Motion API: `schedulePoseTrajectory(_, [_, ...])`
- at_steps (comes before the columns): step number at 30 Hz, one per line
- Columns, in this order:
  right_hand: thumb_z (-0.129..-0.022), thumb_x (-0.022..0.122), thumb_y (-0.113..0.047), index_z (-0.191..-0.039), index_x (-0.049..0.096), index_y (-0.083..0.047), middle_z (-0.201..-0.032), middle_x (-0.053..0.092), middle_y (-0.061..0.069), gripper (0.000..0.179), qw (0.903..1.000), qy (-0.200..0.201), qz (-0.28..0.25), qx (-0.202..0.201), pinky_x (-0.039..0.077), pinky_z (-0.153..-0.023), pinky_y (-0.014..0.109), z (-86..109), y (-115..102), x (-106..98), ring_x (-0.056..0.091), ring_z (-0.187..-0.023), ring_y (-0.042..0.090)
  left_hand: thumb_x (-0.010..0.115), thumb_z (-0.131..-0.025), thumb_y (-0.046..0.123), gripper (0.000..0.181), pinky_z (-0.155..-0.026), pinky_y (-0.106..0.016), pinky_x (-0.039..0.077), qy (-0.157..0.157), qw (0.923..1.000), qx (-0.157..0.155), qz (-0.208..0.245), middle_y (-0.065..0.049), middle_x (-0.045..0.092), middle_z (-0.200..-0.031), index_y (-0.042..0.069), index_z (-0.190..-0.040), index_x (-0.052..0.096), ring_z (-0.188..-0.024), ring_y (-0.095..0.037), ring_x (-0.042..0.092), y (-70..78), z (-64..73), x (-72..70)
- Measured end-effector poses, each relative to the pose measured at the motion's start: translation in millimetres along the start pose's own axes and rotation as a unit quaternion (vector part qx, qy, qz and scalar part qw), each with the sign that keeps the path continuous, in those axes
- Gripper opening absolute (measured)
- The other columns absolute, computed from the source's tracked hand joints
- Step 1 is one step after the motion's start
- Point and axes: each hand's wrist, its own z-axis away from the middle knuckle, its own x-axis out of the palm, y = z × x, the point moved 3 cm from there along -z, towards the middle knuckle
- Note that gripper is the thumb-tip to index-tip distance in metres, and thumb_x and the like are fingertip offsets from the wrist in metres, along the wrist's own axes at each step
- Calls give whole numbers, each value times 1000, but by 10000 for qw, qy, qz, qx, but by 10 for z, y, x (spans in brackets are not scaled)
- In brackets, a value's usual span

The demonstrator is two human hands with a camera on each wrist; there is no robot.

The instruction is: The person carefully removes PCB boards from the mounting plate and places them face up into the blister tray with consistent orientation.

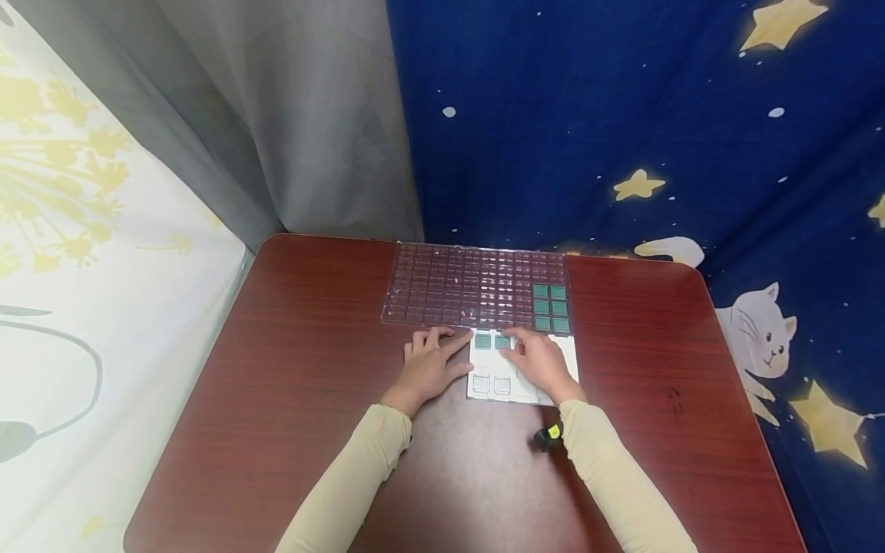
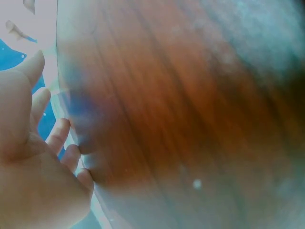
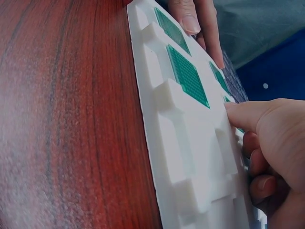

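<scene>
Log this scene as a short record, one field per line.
Left hand: at the left edge of the white tray
Right hand: thumb and a finger at a green piece
White tray: four green pieces, left side
Clear tray: behind white tray; six green pieces at right end
Table: reddish-brown, wood-grained
Small black object: beside right sleeve, yellow patch

White moulded tray (image 3: 202, 143) lying flat, four green textured squares (image 3: 189, 75) in its pockets, two by two
</scene>
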Motion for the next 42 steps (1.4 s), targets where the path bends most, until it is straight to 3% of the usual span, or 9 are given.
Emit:
schedulePoseTrajectory(18, [-96,72,-25,-131,67,-12,-75,58,-1,38,9986,-55,-527,-83,42,-65,28,-52,42,-120,48,-65,12,58,-97,59,61,-100,-51,31,5,9999,-14,118,-4,40,-155,43,-154,42,-132,-33,34,7,11,6])
schedulePoseTrajectory(32, [-99,68,-30,-138,62,-17,-78,54,3,42,9984,74,-492,271,42,-60,31,-250,169,-554,48,-67,19,59,-97,60,62,-99,-51,30,55,9998,23,188,-4,41,-155,43,-154,42,-132,-33,34,-12,2,4])
schedulePoseTrajectory(42, [-102,64,-28,-141,59,-15,-81,54,6,42,9980,184,-222,557,42,-64,35,-410,341,-773,49,-70,22,58,-97,59,62,-100,-50,29,8,9999,16,149,-4,40,-156,44,-154,41,-132,-32,33,-15,0,2])
